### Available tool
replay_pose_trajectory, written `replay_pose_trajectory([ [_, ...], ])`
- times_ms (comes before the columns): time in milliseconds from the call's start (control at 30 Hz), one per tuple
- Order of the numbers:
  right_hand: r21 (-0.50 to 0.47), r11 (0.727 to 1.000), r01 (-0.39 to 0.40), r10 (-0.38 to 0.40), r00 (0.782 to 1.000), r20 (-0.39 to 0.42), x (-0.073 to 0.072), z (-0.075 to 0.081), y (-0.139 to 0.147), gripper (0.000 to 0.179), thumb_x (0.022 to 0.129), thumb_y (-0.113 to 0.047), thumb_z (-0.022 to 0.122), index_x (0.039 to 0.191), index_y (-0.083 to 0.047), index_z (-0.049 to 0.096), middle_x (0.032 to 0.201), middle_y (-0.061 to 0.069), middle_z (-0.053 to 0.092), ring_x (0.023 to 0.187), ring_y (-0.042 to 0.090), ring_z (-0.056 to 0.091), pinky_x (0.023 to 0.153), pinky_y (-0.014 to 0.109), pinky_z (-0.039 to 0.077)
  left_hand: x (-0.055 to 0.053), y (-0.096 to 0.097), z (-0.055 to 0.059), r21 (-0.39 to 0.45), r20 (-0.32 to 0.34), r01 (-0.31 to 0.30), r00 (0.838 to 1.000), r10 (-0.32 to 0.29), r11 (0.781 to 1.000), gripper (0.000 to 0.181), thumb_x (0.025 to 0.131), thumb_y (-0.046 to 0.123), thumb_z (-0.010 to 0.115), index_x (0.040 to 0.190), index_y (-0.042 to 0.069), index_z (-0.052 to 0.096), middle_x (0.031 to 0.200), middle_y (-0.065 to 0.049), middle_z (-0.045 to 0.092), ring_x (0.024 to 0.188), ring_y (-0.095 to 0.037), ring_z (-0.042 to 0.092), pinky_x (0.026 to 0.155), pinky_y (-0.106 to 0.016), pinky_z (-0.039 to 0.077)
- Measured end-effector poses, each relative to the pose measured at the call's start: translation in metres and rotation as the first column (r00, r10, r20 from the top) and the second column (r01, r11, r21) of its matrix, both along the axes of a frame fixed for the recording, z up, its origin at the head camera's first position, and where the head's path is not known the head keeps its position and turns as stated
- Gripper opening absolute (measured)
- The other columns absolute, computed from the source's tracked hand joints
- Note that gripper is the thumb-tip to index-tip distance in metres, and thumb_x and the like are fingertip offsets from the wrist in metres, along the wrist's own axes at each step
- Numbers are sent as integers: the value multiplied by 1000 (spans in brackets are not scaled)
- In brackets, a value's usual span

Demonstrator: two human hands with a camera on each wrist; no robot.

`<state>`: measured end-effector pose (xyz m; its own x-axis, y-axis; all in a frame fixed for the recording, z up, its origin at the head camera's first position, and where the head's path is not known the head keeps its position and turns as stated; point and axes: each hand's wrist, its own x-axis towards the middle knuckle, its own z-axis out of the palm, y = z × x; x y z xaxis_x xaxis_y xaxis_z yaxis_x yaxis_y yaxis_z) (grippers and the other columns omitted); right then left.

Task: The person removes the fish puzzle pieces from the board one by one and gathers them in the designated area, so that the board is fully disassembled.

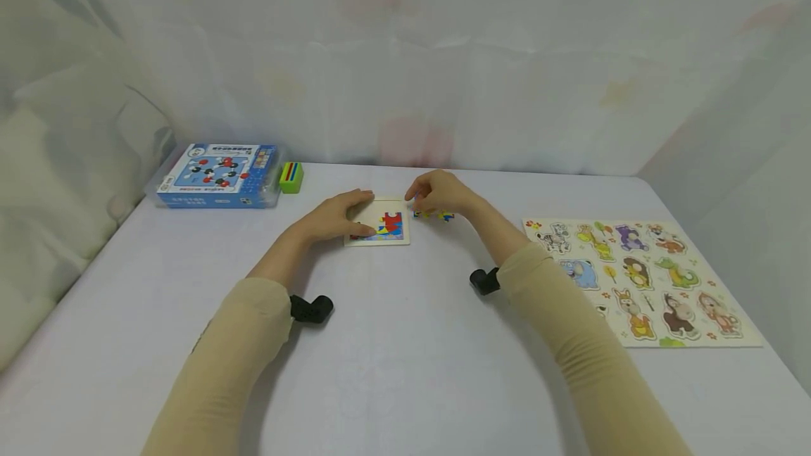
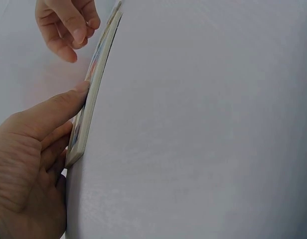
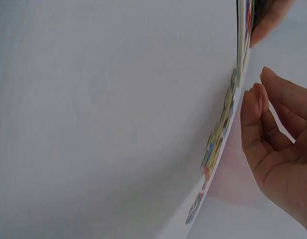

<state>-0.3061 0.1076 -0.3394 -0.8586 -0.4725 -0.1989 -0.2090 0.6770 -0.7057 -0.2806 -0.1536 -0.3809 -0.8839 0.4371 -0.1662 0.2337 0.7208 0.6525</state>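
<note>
My left hand (image 1: 332,217) holds a small wooden-framed jigsaw puzzle (image 1: 393,225) by its left side. In the left wrist view, its thumb presses the near rim of the puzzle frame (image 2: 91,107), with the other fingers behind it. Red, blue and yellow pieces fill the lower part of the frame; bare wood shows in the upper part. Just right of the frame, my right hand (image 1: 443,192) hovers over loose puzzle pieces (image 1: 447,217). Its fingers are loosely bent, and no piece shows between thumb and fingertips in the right wrist view. Those pieces (image 3: 213,144) lie flat below it.
A blue boxed molecule set (image 1: 215,176) lies at the back left, with a green block holding coloured strips (image 1: 291,178) beside it. On the right lies a large animal puzzle board (image 1: 646,280). A pale cloth wall (image 1: 405,76) stands behind the table.
</note>
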Motion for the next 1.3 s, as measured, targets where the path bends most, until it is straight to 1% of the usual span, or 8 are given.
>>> replay_pose_trajectory([
  [167,-18,998,-57,57,998,1,1,-2,-12,29,82,-10,76,111,-9,71,87,0,64,78,13,58,67,20,48,1,-1,0,6,4,8,1000,-8,1000,86,86,39,74,156,14,31,167,-9,19,157,-33,12,127,-56,13],
  [333,-8,996,-93,93,996,-2,1,-3,-21,29,82,-10,76,110,-11,71,89,-1,63,82,13,57,67,19,47,2,-1,2,8,-4,11,1000,-11,1000,85,86,38,74,155,14,31,167,-9,20,157,-32,13,127,-56,13],
  [433,-13,996,-91,91,996,15,2,-3,-24,29,81,-10,77,110,-13,72,90,0,63,82,15,57,66,20,47,2,-1,3,4,-7,13,1000,-13,1000,85,86,38,74,155,14,31,167,-10,20,157,-32,13,127,-55,13],
  [600,0,996,-94,93,995,38,3,-3,-28,30,81,-11,78,110,-14,72,92,0,65,85,15,58,70,21,49,3,-1,5,2,-7,14,1000,-14,1000,84,86,38,73,155,14,31,167,-9,20,157,-32,13,127,-55,14],
  [767,51,991,-121,120,993,16,4,-4,-33,29,81,-14,80,109,-14,72,91,0,64,83,14,57,69,20,47,3,-1,4,0,-14,22,1000,-22,1000,84,87,37,73,155,13,32,167,-9,21,157,-31,13,127,-54,14],
  [933,82,989,-124,124,992,3,6,-4,-35,29,82,-15,80,109,-14,71,90,0,60,81,14,53,65,20,44,3,0,5,1,-11,21,1000,-21,1000,84,87,38,73,155,13,31,167,-10,20,157,-31,13,127,-55,14],
  [1100,107,988,-114,115,993,-5,6,-6,-37,30,83,-15,79,111,-13,70,92,2,58,85,17,53,67,20,44,3,0,5,-7,-8,18,1000,-18,1000,84,87,38,73,156,13,31,167,-11,20,157,-32,12,127,-56,14],
  [1300,118,987,-109,112,994,-19,8,-9,-39,29,83,-13,78,111,-14,69,100,4,61,93,19,54,72,22,46,2,-1,3,-6,-15,22,1000,-22,1000,85,86,37,73,156,11,30,167,-13,19,156,-35,13,127,-57,14],
])
